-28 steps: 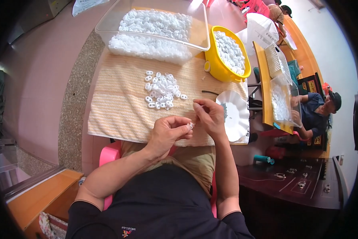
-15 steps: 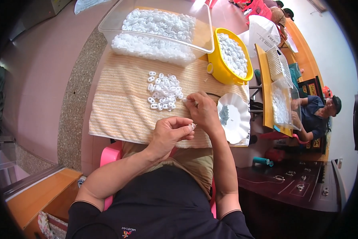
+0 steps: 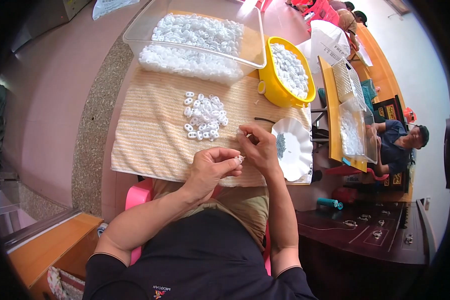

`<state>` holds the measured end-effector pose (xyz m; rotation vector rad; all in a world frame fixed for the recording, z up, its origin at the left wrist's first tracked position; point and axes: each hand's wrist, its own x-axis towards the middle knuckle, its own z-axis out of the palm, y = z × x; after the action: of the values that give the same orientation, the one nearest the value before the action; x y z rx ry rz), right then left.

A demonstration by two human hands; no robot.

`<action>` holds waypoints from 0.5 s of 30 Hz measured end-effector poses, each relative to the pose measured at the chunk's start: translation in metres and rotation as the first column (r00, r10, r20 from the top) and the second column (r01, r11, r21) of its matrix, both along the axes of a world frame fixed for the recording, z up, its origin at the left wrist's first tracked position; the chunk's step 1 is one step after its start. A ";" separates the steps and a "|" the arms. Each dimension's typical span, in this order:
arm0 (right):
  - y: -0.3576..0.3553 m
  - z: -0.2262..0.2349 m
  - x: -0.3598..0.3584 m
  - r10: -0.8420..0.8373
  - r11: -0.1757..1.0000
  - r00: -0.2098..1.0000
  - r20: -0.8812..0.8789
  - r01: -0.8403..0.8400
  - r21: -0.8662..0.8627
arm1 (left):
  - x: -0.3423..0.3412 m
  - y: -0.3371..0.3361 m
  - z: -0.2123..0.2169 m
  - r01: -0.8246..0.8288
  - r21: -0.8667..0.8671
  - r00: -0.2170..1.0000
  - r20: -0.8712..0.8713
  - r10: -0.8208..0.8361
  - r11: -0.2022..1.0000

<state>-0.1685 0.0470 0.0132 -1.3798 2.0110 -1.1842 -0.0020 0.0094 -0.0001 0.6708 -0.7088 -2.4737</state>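
Nearby, yellow tub (image 3: pixel 273 86), scalloped dish (image 3: pixel 297 152); left hand (image 3: pixel 211 166), right hand (image 3: pixel 262 151) each pinching white piece (image 3: pixel 240 159).

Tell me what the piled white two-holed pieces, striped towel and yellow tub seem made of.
White two-holed pieces: probably moulded plastic, smooth and uniformly shaped. Striped towel: likely terry cloth, matte with a fuzzy surface. Yellow tub: apparently plastic, smooth, evenly coloured, softly shiny.
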 end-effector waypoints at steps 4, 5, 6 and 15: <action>0.006 -0.003 0.000 0.002 1.000 0.999 -0.049 -0.004 -0.024 | 0.000 0.000 -0.002 -0.004 0.000 1.000 0.004 0.004 1.000; 0.008 -0.005 -0.001 0.006 1.000 0.998 -0.068 -0.007 -0.012 | 0.000 -0.001 -0.002 -0.007 0.000 1.000 0.007 0.007 1.000; 0.008 -0.006 -0.001 0.006 1.000 0.998 -0.069 -0.007 -0.012 | 0.000 -0.001 -0.002 -0.009 0.000 1.000 0.009 0.009 1.000; 0.006 0.002 0.002 0.053 0.998 0.936 -0.349 -0.057 -0.001 | 0.000 -0.002 -0.004 -0.026 0.012 1.000 -0.002 0.026 1.000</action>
<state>-0.1662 0.0534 0.0157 -1.7425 2.1825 -0.9803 -0.0023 0.0073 -0.0041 0.6777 -0.6812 -2.4564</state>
